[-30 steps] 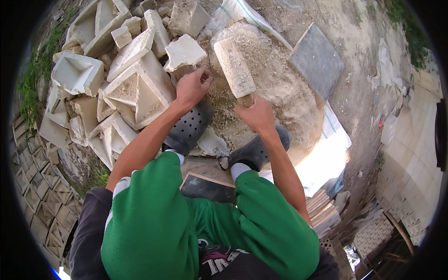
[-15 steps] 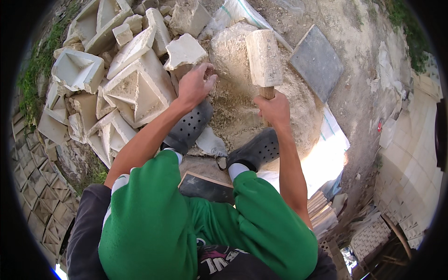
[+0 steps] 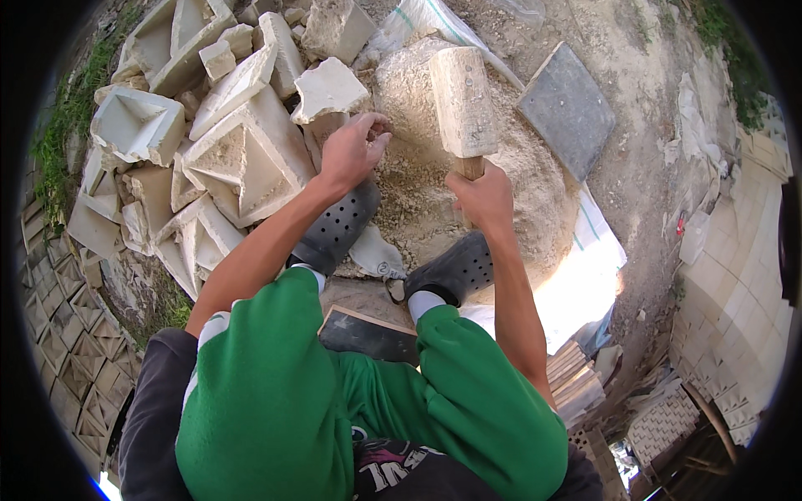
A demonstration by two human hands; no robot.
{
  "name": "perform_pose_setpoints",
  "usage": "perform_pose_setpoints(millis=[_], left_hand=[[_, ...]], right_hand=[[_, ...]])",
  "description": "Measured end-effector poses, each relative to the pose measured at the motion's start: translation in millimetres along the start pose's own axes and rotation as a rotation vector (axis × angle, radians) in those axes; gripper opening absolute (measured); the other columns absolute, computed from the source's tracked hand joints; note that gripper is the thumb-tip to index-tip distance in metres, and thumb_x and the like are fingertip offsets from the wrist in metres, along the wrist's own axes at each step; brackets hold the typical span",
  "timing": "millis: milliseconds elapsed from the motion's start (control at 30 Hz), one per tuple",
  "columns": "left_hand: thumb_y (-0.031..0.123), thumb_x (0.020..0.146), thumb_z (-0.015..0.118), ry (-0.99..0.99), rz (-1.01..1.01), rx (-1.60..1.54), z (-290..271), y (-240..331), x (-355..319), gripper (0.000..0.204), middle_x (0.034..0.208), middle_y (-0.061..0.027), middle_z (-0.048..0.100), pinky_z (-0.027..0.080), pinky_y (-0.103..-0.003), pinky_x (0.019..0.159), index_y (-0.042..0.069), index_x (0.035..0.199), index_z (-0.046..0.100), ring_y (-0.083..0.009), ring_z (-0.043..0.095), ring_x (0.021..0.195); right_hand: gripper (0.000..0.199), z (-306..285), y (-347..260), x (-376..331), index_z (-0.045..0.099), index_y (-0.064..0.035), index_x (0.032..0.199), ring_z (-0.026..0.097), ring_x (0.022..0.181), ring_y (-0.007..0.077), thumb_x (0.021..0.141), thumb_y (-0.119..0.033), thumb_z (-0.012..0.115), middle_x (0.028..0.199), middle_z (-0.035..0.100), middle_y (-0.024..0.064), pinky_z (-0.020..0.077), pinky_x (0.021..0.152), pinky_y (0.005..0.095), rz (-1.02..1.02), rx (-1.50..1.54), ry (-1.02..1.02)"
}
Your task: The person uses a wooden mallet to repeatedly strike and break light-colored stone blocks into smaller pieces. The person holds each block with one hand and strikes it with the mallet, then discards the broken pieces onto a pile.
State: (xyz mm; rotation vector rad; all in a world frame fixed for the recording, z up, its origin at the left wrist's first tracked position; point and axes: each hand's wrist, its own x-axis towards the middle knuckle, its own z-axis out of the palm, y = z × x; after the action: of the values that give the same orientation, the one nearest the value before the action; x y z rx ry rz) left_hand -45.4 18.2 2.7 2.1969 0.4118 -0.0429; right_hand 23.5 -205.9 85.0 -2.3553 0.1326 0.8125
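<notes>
My right hand (image 3: 486, 194) is wrapped round the handle of a wooden mallet (image 3: 464, 102). The thick, dusty head of the mallet points away from me, over a heap of pale crushed rubble and powder (image 3: 409, 88). My left hand (image 3: 352, 152) hovers at the heap's left side, fingers loosely bent and the thumb apart, with nothing visible in it. Just beyond that hand lies a broken off-white chunk (image 3: 328, 90). My two dark perforated clogs (image 3: 341, 225) stand at the near edge of the heap.
Broken pale moulded blocks (image 3: 246, 163) are piled at the left. A grey square slab (image 3: 568, 110) lies right of the heap. Under the rubble a white woven sheet (image 3: 595, 242) shows. Stacked light blocks (image 3: 727, 309) stand far right, and a dark-topped board (image 3: 368, 336) sits between my legs.
The mallet and my right hand have shifted slightly left and away from me. My left hand has barely moved.
</notes>
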Motion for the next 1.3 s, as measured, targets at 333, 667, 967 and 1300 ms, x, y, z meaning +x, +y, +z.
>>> perform_pose_setpoints(millis=[333, 667, 967, 1300], left_hand=[[0.025, 0.091, 0.071, 0.001, -0.010, -0.009, -1, 4, -1, 0.028, 0.100, -0.0120, 0.073, 0.055, -0.039, 0.078, 0.008, 0.114, 0.068, -0.0283, 0.071, 0.088], [0.024, 0.091, 0.071, 0.032, -0.025, 0.014, -3, -10, -3, 0.028, 0.102, -0.0128, 0.073, 0.054, -0.041, 0.078, 0.009, 0.114, 0.068, -0.0299, 0.071, 0.088], [0.019, 0.093, 0.068, 0.015, -0.100, -0.021, -3, -13, -2, 0.026, 0.099, -0.0154, 0.075, 0.056, -0.039, 0.079, 0.006, 0.116, 0.069, -0.0303, 0.073, 0.085], [0.016, 0.090, 0.068, -0.064, -0.113, 0.019, -8, -26, 3, 0.025, 0.098, -0.0161, 0.075, 0.056, -0.040, 0.080, 0.004, 0.112, 0.070, -0.0306, 0.073, 0.087]], right_hand=[[0.036, 29, 7, 2, 0.073, 0.0016, 0.095, 0.073, 0.086, 0.0351, 0.076, -0.029, 0.074, 0.088, 0.073, 0.0232, 0.0556, 0.077, 0.0400, -0.005, -0.139, -0.050], [0.039, 12, -14, -32, 0.071, 0.0000, 0.101, 0.073, 0.089, 0.0368, 0.076, -0.030, 0.076, 0.094, 0.073, 0.0238, 0.0562, 0.079, 0.0420, -0.415, 0.102, 0.008], [0.043, 4, -19, -20, 0.072, 0.0011, 0.103, 0.073, 0.091, 0.0374, 0.075, -0.031, 0.075, 0.092, 0.074, 0.0223, 0.0555, 0.081, 0.0432, 0.008, -0.042, -0.122], [0.040, 34, 7, -11, 0.073, -0.0033, 0.106, 0.072, 0.092, 0.0387, 0.075, -0.029, 0.074, 0.094, 0.074, 0.0218, 0.0566, 0.079, 0.0432, -0.094, -0.246, -0.111]])
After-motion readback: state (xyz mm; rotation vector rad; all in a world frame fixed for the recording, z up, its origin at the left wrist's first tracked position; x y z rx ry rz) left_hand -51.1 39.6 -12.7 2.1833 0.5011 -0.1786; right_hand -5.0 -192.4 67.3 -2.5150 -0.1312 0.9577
